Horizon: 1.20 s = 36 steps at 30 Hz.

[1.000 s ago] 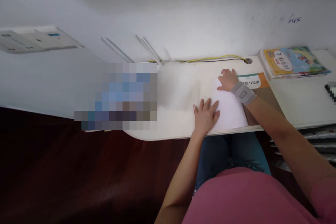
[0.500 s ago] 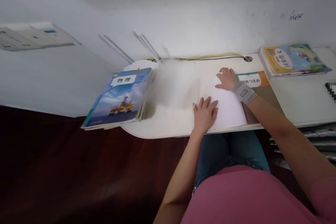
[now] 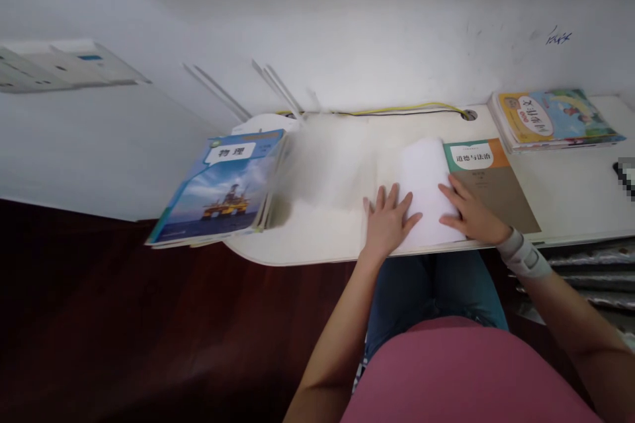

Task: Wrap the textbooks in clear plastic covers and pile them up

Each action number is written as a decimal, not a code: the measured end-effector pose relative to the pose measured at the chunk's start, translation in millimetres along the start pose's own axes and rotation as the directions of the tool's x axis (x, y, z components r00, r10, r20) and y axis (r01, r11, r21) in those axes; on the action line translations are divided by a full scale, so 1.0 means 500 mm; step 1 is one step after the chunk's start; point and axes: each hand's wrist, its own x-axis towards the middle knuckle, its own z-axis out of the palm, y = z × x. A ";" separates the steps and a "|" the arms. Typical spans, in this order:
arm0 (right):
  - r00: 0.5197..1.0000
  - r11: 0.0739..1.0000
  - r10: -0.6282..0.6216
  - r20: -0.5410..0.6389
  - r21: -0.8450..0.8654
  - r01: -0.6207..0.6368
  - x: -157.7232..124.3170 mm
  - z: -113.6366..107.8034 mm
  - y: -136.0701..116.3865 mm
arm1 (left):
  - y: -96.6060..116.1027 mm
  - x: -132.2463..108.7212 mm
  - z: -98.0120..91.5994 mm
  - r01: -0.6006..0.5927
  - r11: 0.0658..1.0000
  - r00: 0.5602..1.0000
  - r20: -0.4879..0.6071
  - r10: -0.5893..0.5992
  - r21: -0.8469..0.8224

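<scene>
A white sheet of paper [image 3: 424,172] lies over the left part of a textbook [image 3: 491,182] with a green, orange and brown cover. My left hand [image 3: 387,221] rests on the sheet's left side, fingers spread. On the right, my right hand [image 3: 471,211] lies across the sheet's right edge and the lower part of the cover, its fingers apart. A wristband [image 3: 526,256] is on my right wrist. Whether the sheet is folded around the book's edge, I cannot tell.
A blue physics textbook [image 3: 218,185] tops a pile at the left end of the white desk [image 3: 297,241]. Another stack of books [image 3: 555,117] sits at the back right. Yellow and black cables [image 3: 397,108] run along the wall to a hole. A blurred patch covers the desk's middle.
My right hand has moved from the sheet's top edge down and right, to its lower right edge, uncovering the book's title. My left hand stays nearly in place, its thumb spread wider.
</scene>
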 end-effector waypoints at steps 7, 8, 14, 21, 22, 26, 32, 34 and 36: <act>0.995 0.997 -0.076 -0.069 -0.024 0.075 -0.040 0.026 -0.001 | -0.016 0.000 -0.006 0.026 0.998 0.999 0.026 -0.024 -0.064; 0.995 0.995 -0.091 -0.051 -0.042 0.089 -0.038 0.026 -0.002 | -0.019 -0.002 -0.008 0.030 0.997 0.999 0.034 -0.027 -0.076; 0.995 0.987 -0.100 0.011 -0.124 0.101 -0.037 0.021 -0.013 | -0.005 -0.003 -0.019 0.003 0.998 1.000 0.031 -0.001 -0.063; 0.994 0.992 -0.104 -0.020 -0.077 0.102 -0.037 0.021 -0.006 | 0.033 0.009 0.000 -0.091 0.995 0.993 0.072 0.093 -0.031; 0.995 0.993 -0.097 -0.032 -0.067 0.095 -0.037 0.022 -0.004 | 0.035 0.009 0.002 -0.083 0.996 0.994 0.070 0.084 -0.015; 0.997 0.996 -0.059 -0.053 -0.072 0.055 -0.035 0.027 -0.003 | 0.038 0.008 0.004 -0.054 0.998 0.996 0.077 0.052 0.024; 0.998 0.995 -0.028 -0.056 -0.098 0.022 -0.033 0.027 -0.012 | 0.037 -0.002 -0.002 -0.048 0.997 0.996 0.075 0.044 0.054; 0.999 0.992 0.005 -0.051 -0.124 -0.011 -0.031 0.028 -0.017 | 0.034 -0.010 -0.003 -0.043 0.997 0.997 0.073 0.039 0.065; 0.998 0.986 0.038 -0.049 -0.160 -0.046 -0.028 0.032 -0.023 | 0.030 -0.015 -0.004 -0.029 0.997 0.997 0.071 0.024 0.073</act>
